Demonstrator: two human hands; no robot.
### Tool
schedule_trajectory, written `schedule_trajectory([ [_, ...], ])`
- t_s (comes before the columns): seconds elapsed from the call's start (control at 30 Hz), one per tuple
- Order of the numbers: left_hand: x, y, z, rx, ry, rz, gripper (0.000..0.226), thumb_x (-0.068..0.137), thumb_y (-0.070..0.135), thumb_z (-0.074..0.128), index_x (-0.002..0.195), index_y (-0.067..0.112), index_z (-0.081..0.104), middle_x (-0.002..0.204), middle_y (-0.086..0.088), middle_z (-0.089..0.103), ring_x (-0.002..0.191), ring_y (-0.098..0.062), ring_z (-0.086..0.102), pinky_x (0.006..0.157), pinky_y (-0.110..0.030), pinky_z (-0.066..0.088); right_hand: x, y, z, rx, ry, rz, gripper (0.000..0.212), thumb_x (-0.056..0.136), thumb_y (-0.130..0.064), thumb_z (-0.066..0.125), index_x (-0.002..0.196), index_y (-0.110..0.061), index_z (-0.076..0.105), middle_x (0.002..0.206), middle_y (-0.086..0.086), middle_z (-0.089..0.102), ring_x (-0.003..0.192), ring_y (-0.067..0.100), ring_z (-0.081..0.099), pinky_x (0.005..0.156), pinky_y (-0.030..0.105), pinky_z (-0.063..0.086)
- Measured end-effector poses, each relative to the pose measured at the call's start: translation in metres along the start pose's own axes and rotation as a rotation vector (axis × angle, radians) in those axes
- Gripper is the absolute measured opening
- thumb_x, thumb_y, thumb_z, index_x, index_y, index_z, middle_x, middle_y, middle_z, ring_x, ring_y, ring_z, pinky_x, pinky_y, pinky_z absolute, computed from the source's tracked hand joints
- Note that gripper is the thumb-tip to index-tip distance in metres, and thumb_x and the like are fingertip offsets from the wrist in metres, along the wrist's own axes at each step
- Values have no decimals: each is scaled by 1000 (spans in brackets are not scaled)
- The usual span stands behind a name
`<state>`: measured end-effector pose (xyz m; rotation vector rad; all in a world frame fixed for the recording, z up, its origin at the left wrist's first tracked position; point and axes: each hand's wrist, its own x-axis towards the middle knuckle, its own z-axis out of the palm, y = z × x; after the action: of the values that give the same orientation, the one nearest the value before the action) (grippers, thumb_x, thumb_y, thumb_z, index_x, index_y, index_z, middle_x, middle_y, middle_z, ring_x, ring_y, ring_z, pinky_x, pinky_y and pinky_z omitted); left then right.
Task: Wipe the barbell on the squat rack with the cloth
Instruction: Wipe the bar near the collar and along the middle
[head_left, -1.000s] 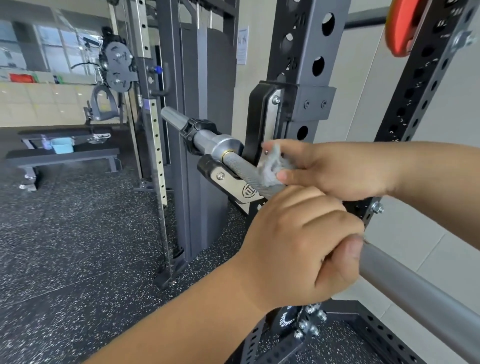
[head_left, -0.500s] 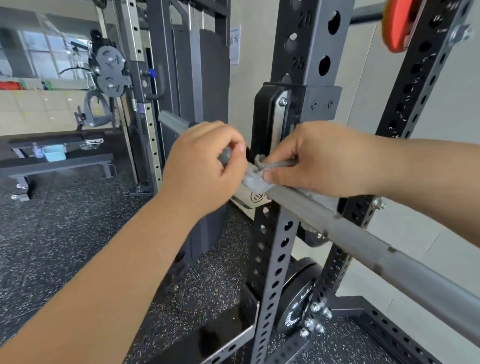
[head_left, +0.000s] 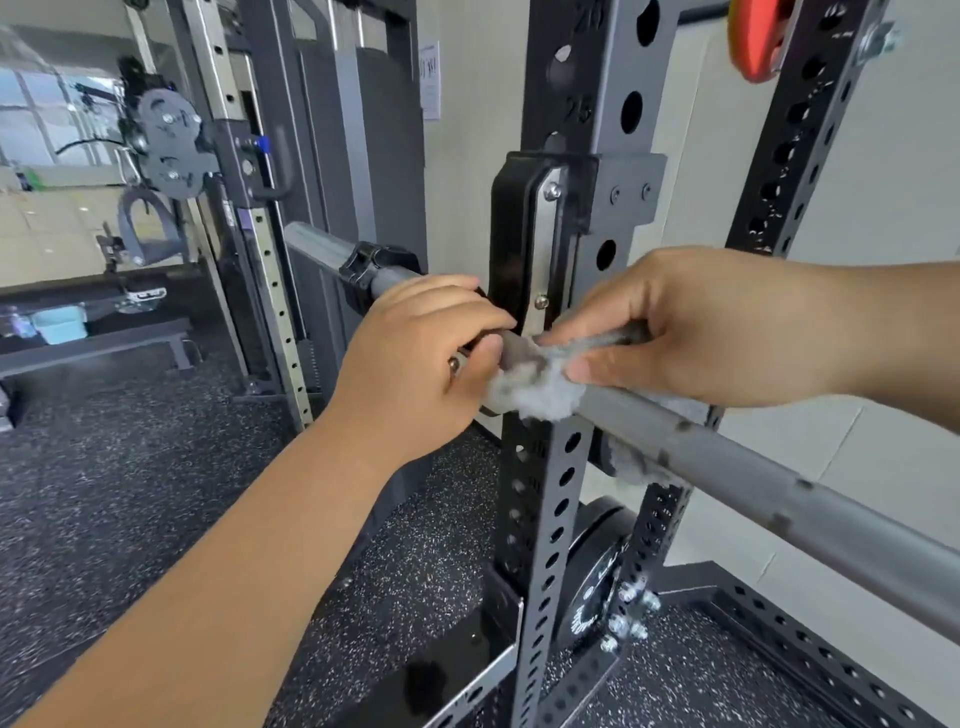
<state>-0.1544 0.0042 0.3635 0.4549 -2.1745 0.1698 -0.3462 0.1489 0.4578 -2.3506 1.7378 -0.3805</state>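
Note:
A grey steel barbell (head_left: 769, 483) runs from lower right up to the left, resting in the black hook of the squat rack upright (head_left: 550, 260). A fluffy grey cloth (head_left: 535, 384) is wrapped around the bar just right of the hook, with a tail hanging behind the bar. My right hand (head_left: 691, 327) pinches the cloth against the bar from above. My left hand (head_left: 415, 358) is closed around the bar at the hook, its thumb touching the cloth. A black collar (head_left: 374, 270) sits on the bar's sleeve past my left hand.
A second perforated rack upright (head_left: 779, 208) stands behind the bar, with a red plate (head_left: 753, 41) at the top. A black weight plate (head_left: 597, 582) is stored low on the rack. A cable machine (head_left: 171, 140) and flat bench (head_left: 93, 338) stand at left on speckled rubber flooring.
My left hand let go of the bar's near shaft, crossed left past the cloth and now grips the bar at the hook. My right hand stays on the cloth.

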Motion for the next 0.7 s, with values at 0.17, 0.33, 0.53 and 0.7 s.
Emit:
schedule_trajectory([
  [0.17,-1,1,-2,0,-23,-19,31,91,18,52,107,17,78,109,6,75,127,-19,61,112,-32,40,6,-1,4,-43,31,27,29,100,-44,57,124,-54,69,103,-21,77,83,1,71,83,25,57],
  [0.33,0,5,0,71,-6,-25,35,99,26,45,108,17,78,110,4,75,128,-19,60,110,-33,39,-24,-4,-1,52,-47,21,36,89,-47,56,122,-54,69,108,-27,75,87,2,73,87,34,61],
  [0.53,-3,8,-8,151,-43,18,33,101,24,48,114,18,77,116,3,75,129,-22,62,108,-44,46,-10,-13,9,101,5,52,26,88,-51,70,111,-44,78,100,-17,78,90,5,74,91,33,59],
  [0.7,-8,14,-15,243,-56,130,36,98,19,49,124,16,74,126,3,73,126,-22,63,121,-43,34,-20,-21,3,-42,-44,70,29,76,-66,58,101,-63,73,85,-10,74,75,15,70,71,31,60],
])
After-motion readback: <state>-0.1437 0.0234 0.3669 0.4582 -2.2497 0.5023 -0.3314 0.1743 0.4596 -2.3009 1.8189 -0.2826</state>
